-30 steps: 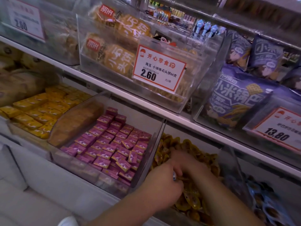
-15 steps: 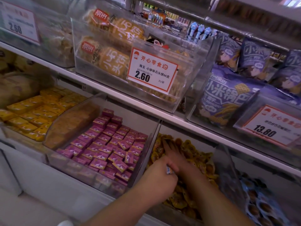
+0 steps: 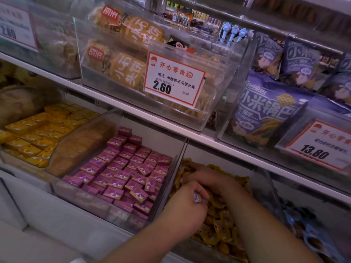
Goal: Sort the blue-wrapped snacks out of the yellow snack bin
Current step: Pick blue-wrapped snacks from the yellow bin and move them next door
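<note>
Both our hands are in the yellow bin point(image 3: 266, 188), lower shelf, third bin from the left. Left hand point(image 3: 187, 209) sits at the bin's front-left corner, fingers curled tight around a blue snack point(image 3: 198, 197); only a bit of blue wrapper pokes out by the thumb. Right hand point(image 3: 207, 180) is further in, toward the bin's back-left, lying on the yellow snacks point(image 3: 218, 224). Its fingers are blurred and partly behind the left hand, so we cannot tell if they're spread or holding anything.

The right forearm crosses the bin's front edge and covers much of the pile, so we can't see other blue wrappers in there.

Neighbours: clear divider wall point(image 3: 176, 168) touching the bin's left side, then the purple box bin point(image 3: 121, 173), then yellow boxes point(image 3: 36, 133) at the far left. To the right, another bin with blue-wrapped pieces point(image 3: 311, 236), just beside the right arm.

Shelf edge point(image 3: 228, 143) overhangs the bin's back. Above it: price tag 2.60 point(image 3: 173, 79) on a clear cracker bin, purple bags point(image 3: 266, 114) with tag 13.80 point(image 3: 321, 147) to the right.
</note>
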### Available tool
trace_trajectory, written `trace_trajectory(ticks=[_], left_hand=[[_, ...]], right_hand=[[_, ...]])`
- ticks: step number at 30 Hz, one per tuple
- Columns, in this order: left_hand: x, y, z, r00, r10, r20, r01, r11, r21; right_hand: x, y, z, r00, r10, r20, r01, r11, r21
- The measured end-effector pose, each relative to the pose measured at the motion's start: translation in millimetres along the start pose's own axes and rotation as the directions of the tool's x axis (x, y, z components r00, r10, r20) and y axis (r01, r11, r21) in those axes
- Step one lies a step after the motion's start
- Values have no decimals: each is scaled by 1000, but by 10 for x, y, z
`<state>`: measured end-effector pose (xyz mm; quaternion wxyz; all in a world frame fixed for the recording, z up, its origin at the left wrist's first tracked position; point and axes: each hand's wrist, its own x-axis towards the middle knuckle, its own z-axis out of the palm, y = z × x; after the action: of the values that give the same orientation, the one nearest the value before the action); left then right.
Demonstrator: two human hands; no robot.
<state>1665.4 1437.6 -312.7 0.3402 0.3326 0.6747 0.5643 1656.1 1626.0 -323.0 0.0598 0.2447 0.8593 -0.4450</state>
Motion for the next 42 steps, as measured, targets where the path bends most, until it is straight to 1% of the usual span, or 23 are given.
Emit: trace_trajectory(ticks=[1, 2, 3, 4, 5, 7, 10, 12, 16, 19, 21, 23, 25, 26, 28, 30, 31, 33, 35, 37, 39, 40, 42], left_hand=[[-4, -10, 3, 1000, -3, 6, 3, 1000, 3], [-8, -23, 7, 1000, -8, 14, 8, 1000, 7], [-13, -30, 7, 1000, -10, 25, 9, 1000, 13], [-16, -36, 9, 999, -9, 32, 9, 1000, 22], [-20, -37, 13, 999, -4, 35, 3, 999, 32], [-25, -42, 29, 1000, 17, 20, -18, 998, 59], [-27, -34, 38, 999, 52, 0, -52, 996, 75], [-37, -24, 20, 998, 65, 10, -66, 995, 74], [-107, -26, 15, 991, 133, 27, -135, 980, 146], [-177, -10, 40, 981, 179, 79, -193, 955, 224], [-185, -7, 33, 980, 182, 84, -196, 954, 226], [-163, 3, 3, 985, 149, 86, -164, 968, 192], [-145, 19, -45, 988, 110, 104, -123, 984, 130], [-132, 26, -65, 990, 90, 110, -101, 990, 101], [-107, 29, -85, 993, 81, 89, -87, 994, 66], [-90, 37, -71, 998, 66, 16, -66, 997, 32], [-83, 32, -61, 999, 48, -18, -48, 999, 20], [-72, 3, -35, 997, 40, -61, -38, 999, 32], [-60, -13, -15, 994, 82, -78, -68, 984, 165], [-31, -22, 16, 987, 136, -83, -100, 933, 346], [7, -29, 64, 978, 186, -94, -116, 861, 495], [33, -35, 86, 973, 212, -86, -132, 826, 549], [60, -46, 124, 972, 233, -23, -174, 786, 593]], right_hand=[[14, 24, 37, 1000, 26, -1, -25, 981, 193], [31, 53, 62, 999, 43, -7, -37, 929, 368], [46, 76, 71, 998, 68, -12, -54, 870, 490], [58, 84, 68, 996, 89, -6, -71, 833, 548], [62, 72, 62, 995, 96, 4, -81, 821, 566], [42, 41, 79, 996, 86, 32, -90, 833, 546], [-16, 5, 115, 988, 147, 51, -150, 812, 564], [-92, -51, 95, 986, 142, 84, -164, 798, 580], [-228, -174, -1, 978, 93, 187, -190, 770, 610], [-349, -243, -43, 954, 44, 295, -201, 826, 527], [-494, -275, -91, 947, 26, 319, -182, 865, 468], [-678, -278, -163, 966, 29, 258, -130, 914, 384], [-856, -232, -247, 986, -10, 166, -34, 965, 262], [-945, -218, -284, 987, -38, 154, 8, 982, 187], [-1130, -211, -346, 981, -62, 185, 61, 998, 6], [-1313, -209, -387, 984, -40, 176, 72, 981, -179], [-1399, -198, -395, 990, -37, 136, 70, 966, -249], [-1557, -122, -399, 998, -55, -2, 51, 934, -354], [-1732, -26, -401, 988, -91, -126, 20, 879, -477], [-1900, 74, -393, 965, -166, -201, 10, 794, -608], [-2026, 158, -363, 943, -226, -245, -7, 722, -692], [-2076, 189, -330, 936, -232, -263, -31, 691, -722], [-2156, 235, -234, 936, -216, -277, -69, 658, -750]])
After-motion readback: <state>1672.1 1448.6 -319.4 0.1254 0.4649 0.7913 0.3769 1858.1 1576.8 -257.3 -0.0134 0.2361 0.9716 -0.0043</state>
